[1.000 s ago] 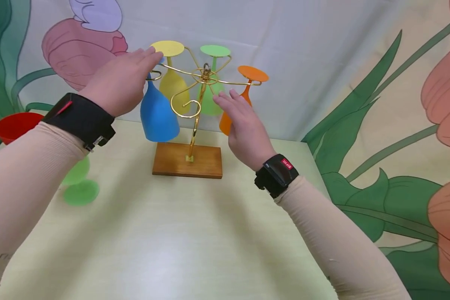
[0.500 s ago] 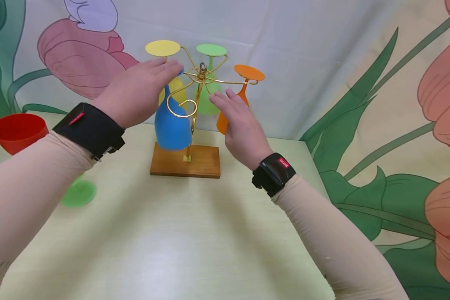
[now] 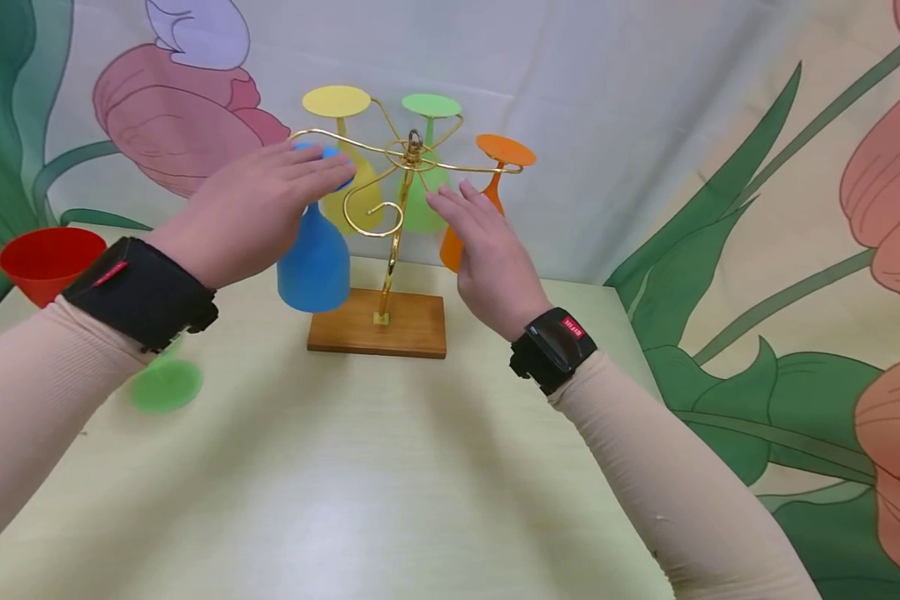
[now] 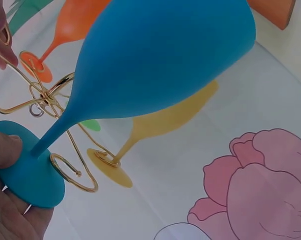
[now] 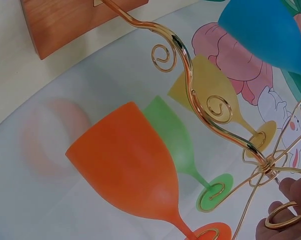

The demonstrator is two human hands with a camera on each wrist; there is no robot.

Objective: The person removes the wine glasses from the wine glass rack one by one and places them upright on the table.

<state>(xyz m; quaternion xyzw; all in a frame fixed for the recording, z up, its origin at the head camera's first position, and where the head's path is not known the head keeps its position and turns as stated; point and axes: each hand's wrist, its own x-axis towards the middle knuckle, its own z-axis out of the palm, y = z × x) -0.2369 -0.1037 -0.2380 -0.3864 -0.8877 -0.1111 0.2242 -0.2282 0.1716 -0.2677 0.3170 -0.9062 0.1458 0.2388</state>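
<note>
My left hand grips the blue goblet by its foot, thumb on the stem side and fingers on the opposite face. The goblet hangs mouth down, its stem just outside a curled hook of the gold glass rack. At the rack's right front, my right hand holds a looped hook; the head view hides its fingertips. Yellow, light green and orange goblets hang upside down from other hooks. Another hook at the front is bare.
The rack's wooden base stands on the pale table. At the left are a red goblet, partly behind my forearm, and a light green goblet, also partly hidden. A flower-printed cloth rises behind and to the right.
My left hand carried the blue goblet rightward in front of the rack, then back left and slightly lower, beneath the left arm's end. My right hand stays at the rack.
</note>
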